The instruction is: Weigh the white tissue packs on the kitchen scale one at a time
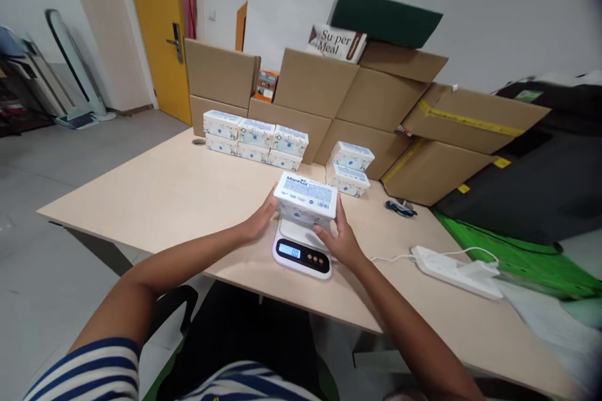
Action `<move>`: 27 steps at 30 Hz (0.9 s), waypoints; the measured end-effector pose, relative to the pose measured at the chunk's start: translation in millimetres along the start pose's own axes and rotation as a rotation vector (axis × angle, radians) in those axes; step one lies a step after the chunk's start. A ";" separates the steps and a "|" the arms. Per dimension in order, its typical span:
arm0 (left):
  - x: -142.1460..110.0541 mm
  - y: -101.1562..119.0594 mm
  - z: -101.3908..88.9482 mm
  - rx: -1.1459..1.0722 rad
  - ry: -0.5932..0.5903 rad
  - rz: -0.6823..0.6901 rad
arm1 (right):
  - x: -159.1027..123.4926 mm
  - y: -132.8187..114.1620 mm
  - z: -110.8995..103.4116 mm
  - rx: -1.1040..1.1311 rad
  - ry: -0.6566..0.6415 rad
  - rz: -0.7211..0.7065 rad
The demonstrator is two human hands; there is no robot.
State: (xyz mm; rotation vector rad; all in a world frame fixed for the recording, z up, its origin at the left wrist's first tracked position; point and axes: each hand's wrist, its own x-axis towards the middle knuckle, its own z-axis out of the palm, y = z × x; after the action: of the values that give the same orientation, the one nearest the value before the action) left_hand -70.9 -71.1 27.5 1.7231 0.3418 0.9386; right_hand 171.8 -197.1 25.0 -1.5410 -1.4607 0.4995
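Observation:
Between my two hands is a white tissue pack (306,195) with blue "Manhua" lettering on top. My left hand (261,218) grips its left end, fingers mostly hidden behind it. At the right end, my right hand (342,239) holds it with the thumb on the front side. The pack is just over the platform of a white kitchen scale (301,257); whether it touches the platform is hard to make out. A lit display on the scale appears to read 0.0.
Stacked tissue packs (254,136) stand at the back left, with two more packs (350,168) behind my right hand. Cardboard boxes (305,91) line the table's far side. To the right lie a white power strip (454,272) with a cable and a small dark item (401,208).

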 end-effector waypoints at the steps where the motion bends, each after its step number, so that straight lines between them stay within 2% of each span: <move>1: 2.9 3.3 -11.2 0.009 0.036 0.031 | 9.5 -9.3 3.1 -0.024 -0.029 -0.001; 3: 10.1 7.1 -39.9 0.063 0.129 0.040 | 36.2 -29.7 14.8 -0.029 -0.109 -0.008; 6: 20.6 2.6 -94.3 0.274 0.288 -0.081 | 89.1 -61.4 49.6 -0.089 -0.249 -0.038; 10: 27.3 -15.2 -165.5 0.486 0.423 -0.221 | 153.9 -91.3 122.3 -0.310 -0.344 0.002; 12: 27.2 -22.4 -192.9 0.554 0.460 -0.300 | 177.1 -100.2 159.6 -0.421 -0.371 -0.002; 14: 25.1 -27.0 -212.5 0.649 0.508 -0.411 | 195.8 -107.4 191.6 -0.535 -0.401 -0.032; 17: 19.6 -32.4 -226.3 0.806 0.573 -0.555 | 219.9 -116.4 226.2 -0.663 -0.417 -0.075; 20: 15.3 -38.2 -225.3 0.933 0.583 -0.633 | 241.6 -122.9 245.9 -0.751 -0.404 -0.085; 27: 12.6 -39.7 -213.3 1.085 0.389 -0.713 | 272.2 -127.4 262.2 -0.847 -0.368 -0.047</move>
State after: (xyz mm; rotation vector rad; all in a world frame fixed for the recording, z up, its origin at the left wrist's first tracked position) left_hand -209.8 95.7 17.3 2.0525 1.8472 0.5336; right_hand -52.1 128.2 80.9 -2.1234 -2.1557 0.1212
